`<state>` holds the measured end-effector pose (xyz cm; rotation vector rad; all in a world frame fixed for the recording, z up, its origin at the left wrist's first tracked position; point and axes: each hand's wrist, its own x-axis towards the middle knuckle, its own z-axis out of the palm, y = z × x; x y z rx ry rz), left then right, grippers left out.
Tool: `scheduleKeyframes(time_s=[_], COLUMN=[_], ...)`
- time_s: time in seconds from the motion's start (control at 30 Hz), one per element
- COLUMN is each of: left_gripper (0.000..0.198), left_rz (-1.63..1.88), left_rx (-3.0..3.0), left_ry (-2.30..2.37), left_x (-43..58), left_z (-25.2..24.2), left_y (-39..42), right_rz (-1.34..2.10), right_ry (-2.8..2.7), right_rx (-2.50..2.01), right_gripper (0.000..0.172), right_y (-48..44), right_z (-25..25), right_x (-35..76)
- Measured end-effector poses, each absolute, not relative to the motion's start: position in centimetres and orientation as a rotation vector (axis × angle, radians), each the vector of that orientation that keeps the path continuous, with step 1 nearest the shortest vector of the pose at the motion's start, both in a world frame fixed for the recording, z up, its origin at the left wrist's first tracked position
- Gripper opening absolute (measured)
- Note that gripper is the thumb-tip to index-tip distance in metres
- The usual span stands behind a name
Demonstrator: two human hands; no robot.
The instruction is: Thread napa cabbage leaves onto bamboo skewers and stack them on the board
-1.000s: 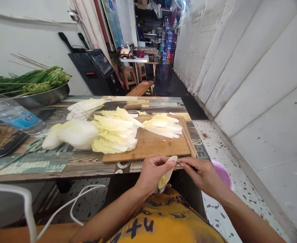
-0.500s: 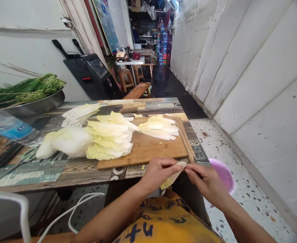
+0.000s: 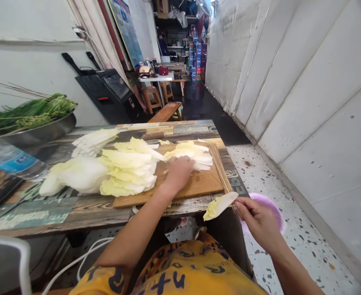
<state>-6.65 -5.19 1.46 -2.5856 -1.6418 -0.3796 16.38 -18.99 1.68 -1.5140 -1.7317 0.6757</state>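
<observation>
My right hand [image 3: 256, 217] pinches a thin bamboo skewer [image 3: 218, 176] at the base of a pale napa cabbage leaf piece [image 3: 224, 206], which is threaded on it beyond the table's front edge. My left hand [image 3: 181, 170] reaches over the cutting board [image 3: 168, 194] and touches the small pile of cut cabbage leaves [image 3: 203, 154]. Its fingertips are hidden from view. Left of it lies a larger stack of yellow-white cabbage leaves [image 3: 128, 168], partly on the board. A bundle of skewers [image 3: 220, 162] rests along the board's right edge.
A whole cabbage piece [image 3: 82, 174], a water bottle [image 3: 14, 159], green-handled scissors [image 3: 33, 190] and a metal bowl of greens [image 3: 48, 128] stand left. A knife [image 3: 152, 135] lies behind the board. A pink basin [image 3: 268, 209] sits on the floor at right.
My left hand has let go of the cabbage leaf and moved forward to the pile on the board. My right hand has shifted slightly right, keeping the skewer with the leaf.
</observation>
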Motion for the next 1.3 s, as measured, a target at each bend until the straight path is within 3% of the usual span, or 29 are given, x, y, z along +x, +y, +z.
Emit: scheduleKeyframes(time_s=[0.17,0.33,0.5,0.63,0.9,1.3], left_gripper=[0.043,0.016,0.029,0.032,0.031,0.033], left_rz=[-0.727,-1.292,-2.012,-2.539,-2.834,-2.925], left_rx=[-2.581,-2.723,-2.836,-2.56,-2.402,-2.332], left_ry=[-1.681,-1.738,-2.372,-2.748,-2.823,-2.839], left_x=[-8.0,-9.2,-9.0,-8.8,-8.9,-8.4], left_z=[1.0,2.3,3.8,3.9,4.8,4.6], left_y=[-5.3,-7.4,-11.2,-12.2,-12.3,-12.6], right_rz=[0.597,0.554,0.521,0.525,0.525,0.511], right_ry=[-1.779,-1.847,-1.966,-2.029,-2.042,-2.031], right_rx=[-1.464,-1.415,-1.334,-1.316,-1.323,-1.311], right_gripper=[0.027,0.025,0.024,0.025,0.028,0.027], right_y=[-18.8,-19.0,-19.5,-19.6,-19.6,-19.7], right_z=[2.0,2.6,3.6,4.5,4.8,4.7], right_x=[15.9,15.5,15.6,15.8,15.7,15.7])
